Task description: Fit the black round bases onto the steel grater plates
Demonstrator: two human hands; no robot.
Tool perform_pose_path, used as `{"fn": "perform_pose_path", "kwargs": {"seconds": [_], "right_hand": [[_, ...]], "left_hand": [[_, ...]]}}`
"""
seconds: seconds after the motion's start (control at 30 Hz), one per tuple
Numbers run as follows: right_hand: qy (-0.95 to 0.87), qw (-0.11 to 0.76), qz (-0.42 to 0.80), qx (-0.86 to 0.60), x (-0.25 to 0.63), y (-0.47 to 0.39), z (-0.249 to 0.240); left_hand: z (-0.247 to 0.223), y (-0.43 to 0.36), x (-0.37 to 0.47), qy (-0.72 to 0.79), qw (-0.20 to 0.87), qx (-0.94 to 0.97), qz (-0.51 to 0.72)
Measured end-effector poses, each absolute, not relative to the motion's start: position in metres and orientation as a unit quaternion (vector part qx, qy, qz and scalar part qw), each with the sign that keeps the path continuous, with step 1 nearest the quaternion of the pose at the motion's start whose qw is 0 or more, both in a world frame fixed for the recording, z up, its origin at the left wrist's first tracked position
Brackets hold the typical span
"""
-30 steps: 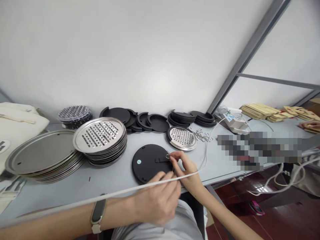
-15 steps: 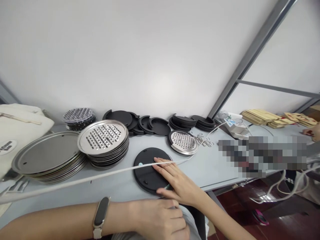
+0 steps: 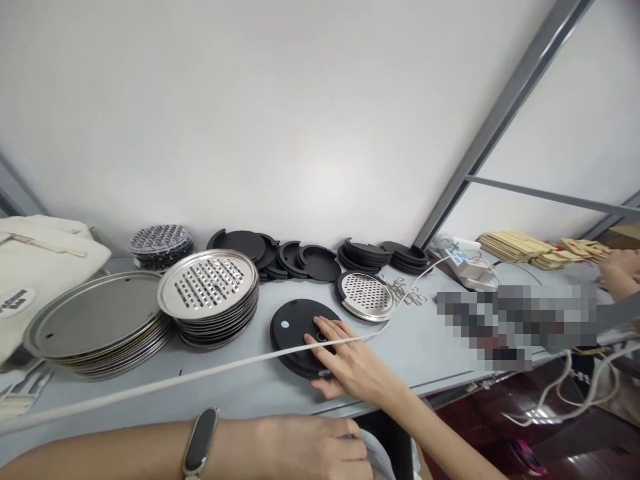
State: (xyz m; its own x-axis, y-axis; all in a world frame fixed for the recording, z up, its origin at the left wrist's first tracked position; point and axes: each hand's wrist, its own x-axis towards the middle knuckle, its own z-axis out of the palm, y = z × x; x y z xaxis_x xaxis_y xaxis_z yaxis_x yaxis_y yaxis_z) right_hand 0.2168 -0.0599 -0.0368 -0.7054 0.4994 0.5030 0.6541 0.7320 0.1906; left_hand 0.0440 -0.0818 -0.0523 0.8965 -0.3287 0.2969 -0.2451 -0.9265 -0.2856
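A round black plastic disc (image 3: 297, 320) with a small pale sticker lies on the grey table. My right hand (image 3: 350, 353) rests over its right side, fingers spread across the top and thumb at the near edge. A small ring shows by the fingertips. My left hand (image 3: 315, 447) is curled in the foreground, a band on its wrist; its fingertips are hidden, so I cannot see whether it holds anything. Just beyond the disc is a round metal grater plate (image 3: 367, 293) in a black holder. A white cord (image 3: 240, 363) crosses in front of the disc.
Stacked round metal graters (image 3: 210, 283) and larger flat metal plates (image 3: 100, 320) stand left. Black round holders (image 3: 320, 263) line the wall, near loose metal clips (image 3: 407, 291). A cream bag (image 3: 45, 267) sits far left. Another person's hand (image 3: 620, 270) is by wooden pieces (image 3: 515, 247).
The black disc has turned under my right hand, and a small ring now shows on it. My right thumb has moved to its near edge. My left hand sits slightly lower in view.
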Motion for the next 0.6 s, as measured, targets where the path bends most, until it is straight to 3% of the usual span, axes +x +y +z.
{"fn": "perform_pose_path", "kwargs": {"seconds": [0.3,0.6], "right_hand": [[-0.859,0.344,-0.127,-0.357,0.221,-0.023,-0.018],[-0.886,0.263,-0.207,-0.32,0.208,-0.01,-0.013]], "left_hand": [[-0.051,-0.078,0.042,0.162,0.157,-0.963,-0.149],[-0.058,-0.078,0.041,0.16,0.149,-0.963,-0.161]]}}
